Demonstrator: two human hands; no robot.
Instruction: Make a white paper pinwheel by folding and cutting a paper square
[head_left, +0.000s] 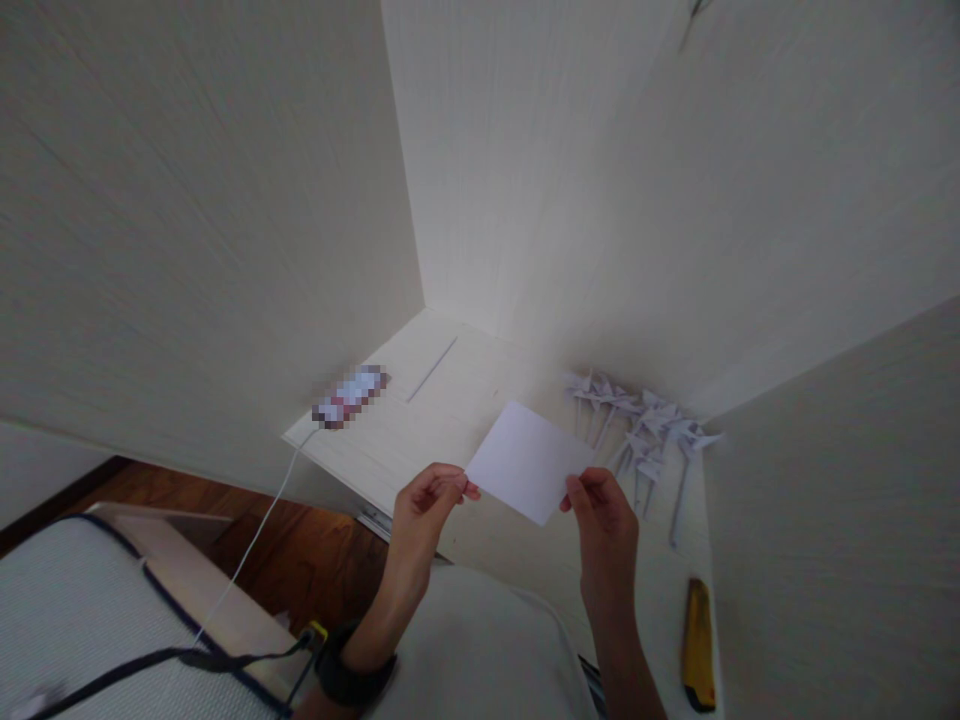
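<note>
I hold a small white paper sheet (527, 460) above a pale wooden desk (450, 400). My left hand (427, 505) pinches the sheet's left corner between thumb and fingers. My right hand (600, 505) grips its lower right edge. The sheet is flat and tilted, held in the air over the desk. A dark band sits on my left wrist.
Several folded white paper pinwheels (645, 430) lie at the desk's right. A yellow utility knife (697, 645) rests near the front right edge. A blurred small object (351, 396) with a white cable lies at the left. Walls enclose the desk on three sides.
</note>
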